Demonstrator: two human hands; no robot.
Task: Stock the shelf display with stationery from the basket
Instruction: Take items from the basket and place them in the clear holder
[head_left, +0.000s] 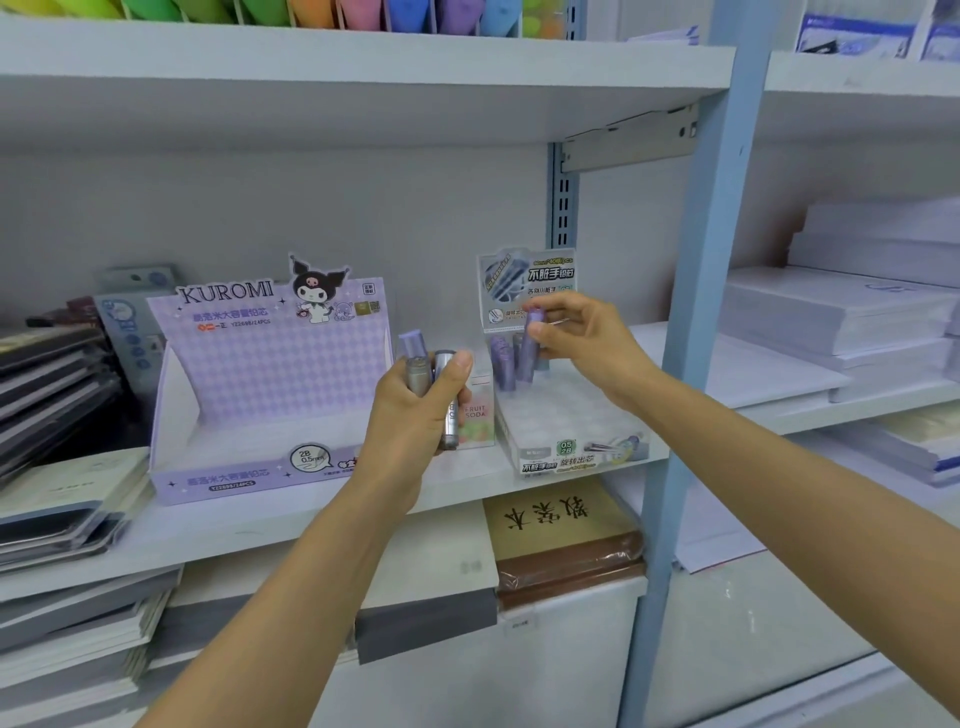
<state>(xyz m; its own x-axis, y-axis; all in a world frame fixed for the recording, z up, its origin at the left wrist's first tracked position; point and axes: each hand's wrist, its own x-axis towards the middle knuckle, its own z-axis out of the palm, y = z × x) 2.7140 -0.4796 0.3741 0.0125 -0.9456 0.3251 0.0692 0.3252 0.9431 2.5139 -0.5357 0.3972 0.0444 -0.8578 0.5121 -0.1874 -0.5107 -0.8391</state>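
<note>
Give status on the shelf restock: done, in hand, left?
Done: a few purple tubes stand in the back row of the clear tray. In hand: the right hand pinches another tube over that row; the left hand grips a bundle of tubes. Left: most tray slots show empty, and the Kuromi box looks empty too. The basket is out of view, so remaining stock is unknown.

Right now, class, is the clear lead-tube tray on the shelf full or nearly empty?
Nearly empty: the clear tray holds only a few purple tubes at its back; the front slots are bare.
</note>
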